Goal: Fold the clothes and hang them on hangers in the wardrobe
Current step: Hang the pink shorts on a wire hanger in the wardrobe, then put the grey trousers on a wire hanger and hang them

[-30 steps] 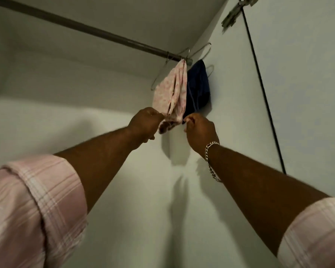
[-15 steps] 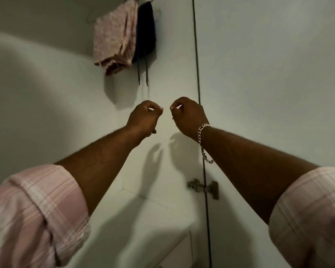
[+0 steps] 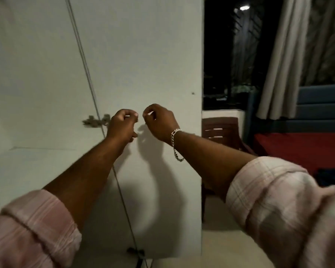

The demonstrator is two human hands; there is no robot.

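both forearms are bare below rolled-up pale pink plaid shirt sleeves, left (image 3: 33, 227) and right (image 3: 275, 202), each cuff folded into a thick band. a silver chain-link metal bracelet (image 3: 176, 144) hangs loosely around the right wrist.

Two hands: left hand (image 3: 122, 125), right hand (image 3: 160, 122), both empty, fingers curled. One bracelet (image 3: 176, 144), two rolled pink sleeves, one door hinge (image 3: 96, 121). One curtain (image 3: 278, 55), one brown chair (image 3: 220, 130), one red-covered bed (image 3: 302, 149).
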